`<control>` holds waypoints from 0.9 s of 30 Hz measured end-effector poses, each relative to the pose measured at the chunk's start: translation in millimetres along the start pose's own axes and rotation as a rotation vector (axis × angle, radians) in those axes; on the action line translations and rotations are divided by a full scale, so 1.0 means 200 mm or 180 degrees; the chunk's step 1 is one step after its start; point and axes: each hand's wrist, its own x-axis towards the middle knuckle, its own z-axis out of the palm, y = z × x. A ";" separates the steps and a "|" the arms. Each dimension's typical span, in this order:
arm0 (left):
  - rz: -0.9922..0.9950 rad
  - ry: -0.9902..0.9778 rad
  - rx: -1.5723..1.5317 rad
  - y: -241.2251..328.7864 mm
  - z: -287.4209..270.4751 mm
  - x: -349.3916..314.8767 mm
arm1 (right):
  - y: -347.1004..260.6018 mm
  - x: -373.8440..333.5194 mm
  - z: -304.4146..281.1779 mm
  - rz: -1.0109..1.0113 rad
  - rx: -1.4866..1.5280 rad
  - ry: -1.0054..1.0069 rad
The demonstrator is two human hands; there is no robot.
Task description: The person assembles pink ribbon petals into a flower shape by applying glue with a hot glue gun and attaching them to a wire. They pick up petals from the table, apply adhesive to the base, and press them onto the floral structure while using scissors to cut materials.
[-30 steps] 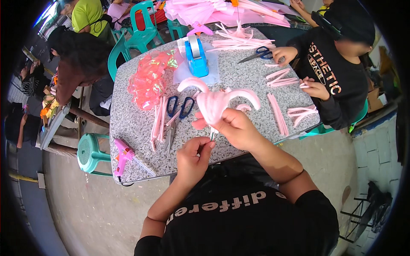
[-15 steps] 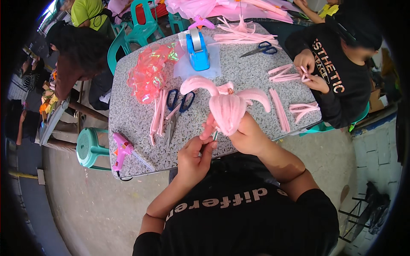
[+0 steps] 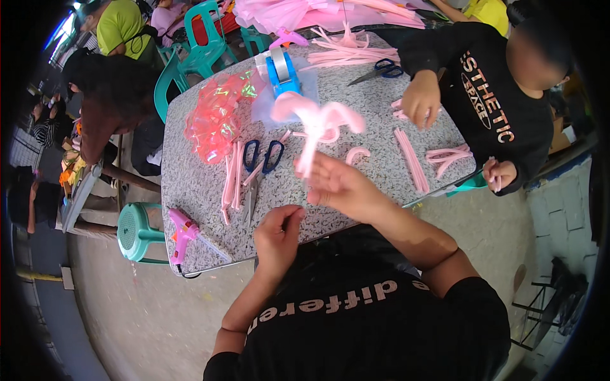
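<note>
A pale pink fuzzy flower with curled petals [image 3: 311, 124], blurred by motion, stands over the table in front of me. My right hand [image 3: 343, 187] is closed round its lower end, fingers partly extended. Lower and to the left, my left hand [image 3: 278, 232] is apart from the flower, thumb and fingertips pinched together; whatever they hold, if anything, is hidden. Beyond it lie blue-handled scissors [image 3: 263, 157] and a bundle of pink fuzzy strips [image 3: 233, 181]. A curled pink piece [image 3: 358, 154] rests on the table behind my right hand.
On the speckled grey table [image 3: 375, 82] are a pink glue gun [image 3: 183, 235], crumpled iridescent pink film [image 3: 215, 117], a blue tape dispenser [image 3: 281, 76], other scissors [image 3: 380, 70] and more strips [image 3: 412, 160]. A co-worker's hand [image 3: 421, 100] reaches over the right side. A green stool [image 3: 138, 232] stands left.
The flower has swung round and tilted in my right hand. My left hand has come away from its stem, slightly down and left. The co-worker's hands have moved apart.
</note>
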 end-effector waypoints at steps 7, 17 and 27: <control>-0.1038 -0.0181 -0.1588 -0.02 -0.08 -0.02 | 0.12 -0.21 -0.20 0.0751 -0.1030 0.0711; -0.0411 -0.0379 -0.1244 -0.07 -0.01 -0.16 | 0.06 -0.12 -0.21 0.1464 0.0679 0.1558; -0.0612 -0.0084 -0.0785 -0.07 -0.05 -0.25 | 0.08 -0.08 -0.17 0.1426 0.0817 0.1496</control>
